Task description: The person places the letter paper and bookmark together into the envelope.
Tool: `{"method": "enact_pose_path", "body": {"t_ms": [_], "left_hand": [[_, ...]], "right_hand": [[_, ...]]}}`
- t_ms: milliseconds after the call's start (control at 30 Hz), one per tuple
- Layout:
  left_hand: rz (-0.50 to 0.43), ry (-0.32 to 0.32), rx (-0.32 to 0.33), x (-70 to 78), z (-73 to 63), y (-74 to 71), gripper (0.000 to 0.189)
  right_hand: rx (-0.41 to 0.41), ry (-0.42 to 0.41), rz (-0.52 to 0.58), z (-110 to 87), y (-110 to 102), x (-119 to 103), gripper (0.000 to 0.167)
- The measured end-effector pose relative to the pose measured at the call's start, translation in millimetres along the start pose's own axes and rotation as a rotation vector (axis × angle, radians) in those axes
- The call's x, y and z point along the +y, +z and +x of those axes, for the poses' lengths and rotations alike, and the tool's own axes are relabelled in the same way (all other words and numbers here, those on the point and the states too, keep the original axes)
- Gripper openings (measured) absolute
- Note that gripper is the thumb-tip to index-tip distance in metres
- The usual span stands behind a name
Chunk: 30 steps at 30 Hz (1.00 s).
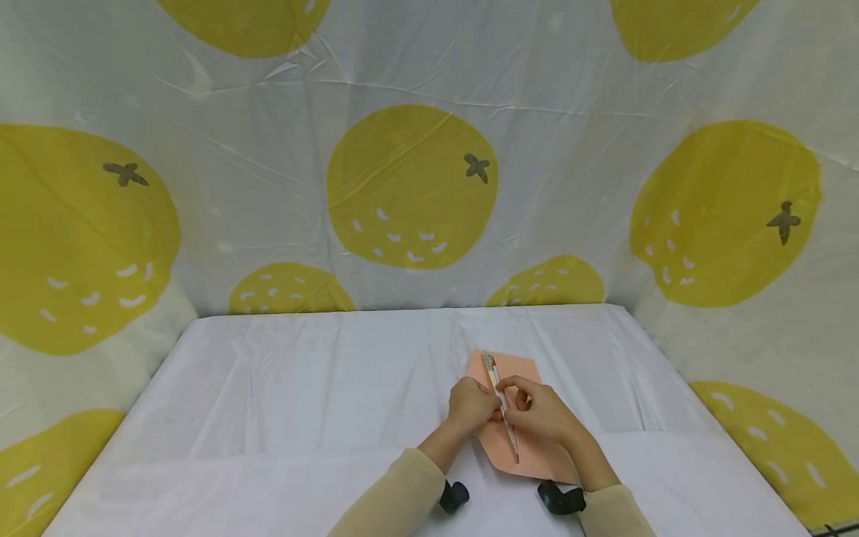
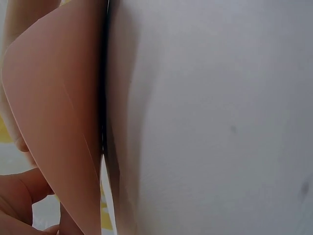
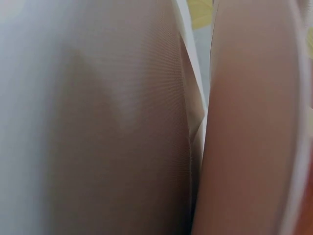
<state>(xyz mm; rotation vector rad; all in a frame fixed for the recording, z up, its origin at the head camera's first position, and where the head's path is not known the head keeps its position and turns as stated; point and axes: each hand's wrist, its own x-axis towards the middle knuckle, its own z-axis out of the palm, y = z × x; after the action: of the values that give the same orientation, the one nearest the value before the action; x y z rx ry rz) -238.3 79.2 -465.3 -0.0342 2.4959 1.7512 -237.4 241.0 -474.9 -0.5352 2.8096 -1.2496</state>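
A salmon-pink sheet of folded paper (image 1: 530, 455) lies on the white cloth, tilted slightly, its corners angled. Down its middle runs a narrow whitish strip (image 1: 508, 425) with a patterned upper end and small red marks; whether it is a gap between folds or a separate piece, I cannot tell. My left hand (image 1: 472, 404) grips the paper at its left side, fingers curled by the strip. From the right, my right hand (image 1: 545, 412) pinches at the strip with thumb and forefinger. Close up, the paper (image 2: 54, 98) fills the left of the left wrist view, partly covering some fingers (image 2: 17, 198).
A white cloth (image 1: 288, 403) with creases covers the table. Behind and beside it hangs a white curtain (image 1: 268, 194) printed with large yellow fruit. Dark wrist devices (image 1: 561, 498) sit by both beige sleeves (image 1: 396, 496).
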Motion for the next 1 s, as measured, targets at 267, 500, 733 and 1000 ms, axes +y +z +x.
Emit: {"method": "enact_pose_path", "body": {"t_ms": [267, 500, 733, 1000], "left_hand": [[0.04, 0.019, 0.027, -1.1, 1.4, 1.0, 0.022], [0.029, 0.011, 0.024, 0.0, 3.1, 1.3, 0.018], [-0.006, -0.004, -0.006, -2.7, 5.4, 4.8, 0.011], [-0.049, 0.007, -0.038, -6.4, 6.1, 7.3, 0.009]], "right_hand": [[-0.006, -0.007, -0.004, -0.2, -0.8, -2.7, 0.037], [-0.007, -0.003, 0.0, -0.1, -1.5, -3.4, 0.037], [-0.008, -0.019, -0.002, -0.9, -0.3, -2.2, 0.037], [-0.011, -0.006, 0.006, -2.2, 0.1, -3.6, 0.035]]}}
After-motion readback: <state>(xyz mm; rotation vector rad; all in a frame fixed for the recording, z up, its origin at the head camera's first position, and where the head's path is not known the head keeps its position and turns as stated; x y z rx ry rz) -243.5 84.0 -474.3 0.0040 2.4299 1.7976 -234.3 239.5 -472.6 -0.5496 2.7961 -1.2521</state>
